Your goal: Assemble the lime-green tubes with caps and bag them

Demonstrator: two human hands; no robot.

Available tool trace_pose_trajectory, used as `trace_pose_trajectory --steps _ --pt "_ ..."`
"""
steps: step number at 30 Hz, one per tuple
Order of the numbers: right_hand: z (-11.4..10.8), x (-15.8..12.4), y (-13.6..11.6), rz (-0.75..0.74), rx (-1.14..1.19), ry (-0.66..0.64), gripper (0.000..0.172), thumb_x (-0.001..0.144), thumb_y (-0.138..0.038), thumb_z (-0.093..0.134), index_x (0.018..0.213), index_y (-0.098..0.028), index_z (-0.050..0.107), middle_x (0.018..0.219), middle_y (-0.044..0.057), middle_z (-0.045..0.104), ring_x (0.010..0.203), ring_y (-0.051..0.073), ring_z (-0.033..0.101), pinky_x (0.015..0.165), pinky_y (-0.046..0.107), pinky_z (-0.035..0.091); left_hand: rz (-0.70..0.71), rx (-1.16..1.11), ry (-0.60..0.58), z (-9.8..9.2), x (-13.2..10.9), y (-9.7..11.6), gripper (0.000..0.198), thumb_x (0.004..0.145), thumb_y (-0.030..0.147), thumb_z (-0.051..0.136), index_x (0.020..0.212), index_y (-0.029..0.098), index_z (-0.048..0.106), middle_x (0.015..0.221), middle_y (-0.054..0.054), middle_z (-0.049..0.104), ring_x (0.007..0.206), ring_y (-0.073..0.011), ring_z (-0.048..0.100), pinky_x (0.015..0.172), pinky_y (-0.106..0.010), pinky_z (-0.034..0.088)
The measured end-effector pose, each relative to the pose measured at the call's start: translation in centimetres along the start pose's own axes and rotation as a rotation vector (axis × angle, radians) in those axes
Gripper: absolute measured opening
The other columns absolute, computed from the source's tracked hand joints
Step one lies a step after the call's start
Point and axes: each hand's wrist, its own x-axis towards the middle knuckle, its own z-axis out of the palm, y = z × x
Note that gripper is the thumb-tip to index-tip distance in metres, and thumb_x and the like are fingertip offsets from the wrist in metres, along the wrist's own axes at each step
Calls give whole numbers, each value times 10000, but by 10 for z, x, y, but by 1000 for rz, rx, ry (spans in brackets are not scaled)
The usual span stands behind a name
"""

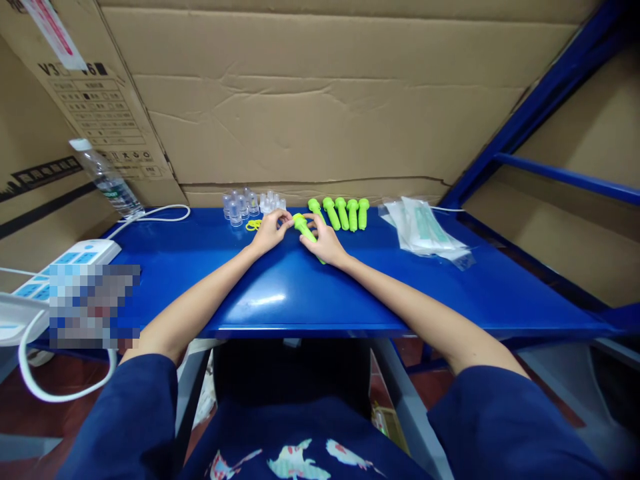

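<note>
My right hand (327, 244) is wrapped round the body of a lime-green, flashlight-shaped piece (305, 228), its wider head tilted toward the upper left. At that head, my left hand (271, 233) has thumb and fingertips pinched together; whatever they hold is too small to make out. A yellowish edge shows on the head. Yellow rings (253, 225) lie on the table just left of my left hand. Behind them stand several clear plastic domed caps (235, 212) and a group of smaller clear pieces (270, 202). Several more green flashlight-shaped pieces (342, 213) lie in a row behind my right hand.
Clear plastic bags (425, 230) lie at the right of the blue table (270, 300). A water bottle (113, 183) leans at the back left, near a white power strip (75, 260) and its cable. Cardboard (300, 120) walls the back; a blue frame bar (525, 107) slopes at right.
</note>
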Motion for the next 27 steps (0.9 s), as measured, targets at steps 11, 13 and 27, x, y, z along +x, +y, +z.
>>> trace_pose_trajectory --steps 11,13,27 --pt "0 10 15 24 14 -12 526 759 -256 641 1268 -170 540 1002 70 663 711 167 640 766 352 556 -33 27 -100 -3 0 4 68 863 121 581 841 145 641 829 -55 712 754 -167 637 717 -279 494" --pt "1 12 17 38 56 -6 517 756 -260 650 1252 -167 539 1012 80 668 780 187 667 792 361 562 -50 18 -97 -2 0 4 75 866 120 578 846 137 648 838 -66 717 762 -172 640 714 -281 491" --pt "-5 13 16 -10 -28 -35 549 804 -341 627 1301 -133 524 622 -61 506 563 156 516 614 304 462 -108 -69 -31 -1 5 -5 58 866 193 650 850 147 682 830 -44 729 756 -159 649 716 -275 493"
